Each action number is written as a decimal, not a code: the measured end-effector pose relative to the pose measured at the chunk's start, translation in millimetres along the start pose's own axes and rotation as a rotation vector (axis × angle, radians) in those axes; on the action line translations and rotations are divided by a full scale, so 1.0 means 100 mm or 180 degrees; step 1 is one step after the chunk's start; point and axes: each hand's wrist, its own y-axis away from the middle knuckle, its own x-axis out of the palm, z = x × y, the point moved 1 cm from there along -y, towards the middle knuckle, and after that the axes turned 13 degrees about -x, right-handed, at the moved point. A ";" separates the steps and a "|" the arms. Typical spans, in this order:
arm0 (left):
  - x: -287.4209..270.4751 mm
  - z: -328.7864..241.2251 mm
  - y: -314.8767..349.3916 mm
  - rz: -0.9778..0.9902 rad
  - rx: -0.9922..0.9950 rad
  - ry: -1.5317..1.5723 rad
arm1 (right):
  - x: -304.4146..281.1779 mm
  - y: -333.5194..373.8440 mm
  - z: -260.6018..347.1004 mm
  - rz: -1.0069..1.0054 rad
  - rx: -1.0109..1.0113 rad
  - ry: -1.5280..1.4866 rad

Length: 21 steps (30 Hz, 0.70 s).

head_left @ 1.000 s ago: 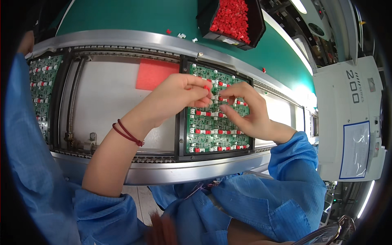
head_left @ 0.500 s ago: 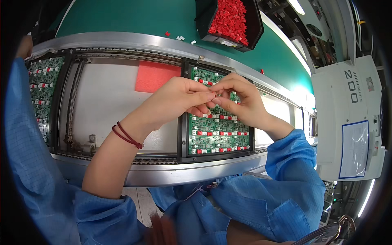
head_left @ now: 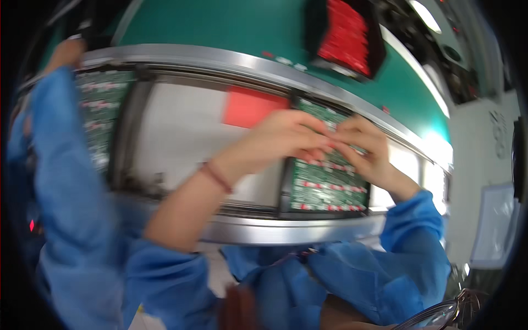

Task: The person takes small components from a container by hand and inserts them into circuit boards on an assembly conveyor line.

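My left hand [head_left: 286, 137], with a dark red cord bracelet [head_left: 216, 175] on its wrist, meets my right hand [head_left: 367, 151] fingertip to fingertip. Both are closed in a pinch. A small reddish spot shows between the fingertips, but blur keeps me from telling what they hold. Beneath them lies a green circuit board panel [head_left: 330, 192] set with rows of small red and white connectors. A black frame [head_left: 284, 192] surrounds the panel, whose upper part my hands partly hide.
Metal rails [head_left: 247, 230] border the conveyor. A red foam sheet [head_left: 250, 107] lies left of the panel. Beyond, a black bin [head_left: 378, 52] holds red pieces [head_left: 345, 38]. At left, a co-worker's sleeve [head_left: 71, 159] reaches past another board panel [head_left: 102, 115]. A pale machine [head_left: 476, 159] stands right.
The view has swung, so the scene sits farther right in the picture and is blurred. My hands stay pinched together above the panel. The co-worker's arm shows more fully.
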 end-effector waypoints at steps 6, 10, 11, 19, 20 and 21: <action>1.56 -0.30 1.38 0.0390 0.0188 0.0050 | -0.84 0.06 2.21 -0.0023 0.0349 0.0015; 2.14 -0.69 2.88 0.0209 0.0341 0.0000 | -0.95 -0.36 3.51 -0.0484 0.0077 -0.0353; 2.15 -0.76 3.12 0.0088 0.0393 -0.0046 | -0.88 -0.45 3.62 -0.0647 0.0020 -0.0452; 2.30 -0.66 3.00 0.0006 0.0198 -0.0498 | -0.97 -0.20 3.56 -0.0643 0.0237 -0.0851; 2.21 -0.64 2.87 -0.0002 0.0125 -0.0669 | -0.96 -0.16 3.41 -0.0654 0.0288 -0.0825; 2.09 -0.61 2.74 -0.0192 0.0176 -0.0873 | -0.92 -0.15 3.19 -0.0643 -0.0007 -0.0602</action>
